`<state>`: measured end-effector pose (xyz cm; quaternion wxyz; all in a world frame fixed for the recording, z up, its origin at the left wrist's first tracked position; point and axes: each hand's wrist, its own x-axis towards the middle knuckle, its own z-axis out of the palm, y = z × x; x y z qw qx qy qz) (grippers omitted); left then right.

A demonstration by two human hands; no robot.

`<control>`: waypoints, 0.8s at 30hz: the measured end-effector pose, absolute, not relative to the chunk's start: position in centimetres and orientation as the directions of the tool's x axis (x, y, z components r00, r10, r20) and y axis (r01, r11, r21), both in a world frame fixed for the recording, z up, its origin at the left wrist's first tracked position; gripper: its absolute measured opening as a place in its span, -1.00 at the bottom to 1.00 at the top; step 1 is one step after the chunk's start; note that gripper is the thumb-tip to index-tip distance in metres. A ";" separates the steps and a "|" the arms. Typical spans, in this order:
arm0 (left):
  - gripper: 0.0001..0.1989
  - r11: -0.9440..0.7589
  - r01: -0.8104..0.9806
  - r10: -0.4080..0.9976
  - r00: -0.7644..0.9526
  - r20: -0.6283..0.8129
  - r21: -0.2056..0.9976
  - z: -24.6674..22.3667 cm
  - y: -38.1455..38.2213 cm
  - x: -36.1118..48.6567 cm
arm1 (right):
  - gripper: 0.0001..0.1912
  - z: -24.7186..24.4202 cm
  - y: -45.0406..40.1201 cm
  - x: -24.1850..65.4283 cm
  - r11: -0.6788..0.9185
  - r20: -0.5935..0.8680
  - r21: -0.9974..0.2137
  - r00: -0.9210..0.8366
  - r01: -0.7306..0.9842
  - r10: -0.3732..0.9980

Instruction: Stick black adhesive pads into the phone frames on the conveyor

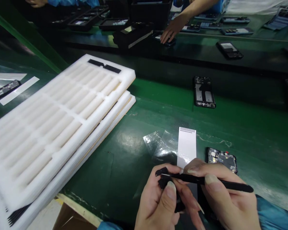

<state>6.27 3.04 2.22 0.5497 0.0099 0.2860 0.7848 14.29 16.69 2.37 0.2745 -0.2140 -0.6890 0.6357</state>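
Note:
Near the bottom centre, my left hand [158,201] pinches a small black part [165,181] between thumb and fingers. My right hand [220,188] is closed around black tweezers [235,186], whose tips point left and touch the black part or lie right over it. Just behind my hands lies a white strip [187,145] with rows of small black dots at its far end. Clear plastic film [166,145] is to its left. Partly hidden behind my right hand is an opened phone [222,159] with its circuit board showing.
Stacked white foam trays [69,110] fill the left side. A phone frame [204,91] lies farther back on the green table [254,134]. Beyond, another person's hand [171,30] touches a phone on a raised shelf holding several phones.

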 end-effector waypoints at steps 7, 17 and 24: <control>-0.73 -0.267 -0.833 0.862 -0.431 -0.266 0.484 1.7 3.4 6.9 | -0.80 2.3 16.2 14.6 0.063 0.100 -0.995 -0.772 -0.077 0.628; -0.77 -0.280 -0.851 0.859 -0.429 -0.279 0.445 2.5 3.6 7.0 | -0.78 2.9 16.1 15.1 0.189 0.136 -0.982 -0.768 -0.020 0.626; -0.76 -0.292 -0.852 0.840 -0.446 -0.309 0.436 2.7 3.6 7.2 | -0.74 1.8 17.1 15.7 0.353 0.280 -0.932 -0.793 -0.088 0.541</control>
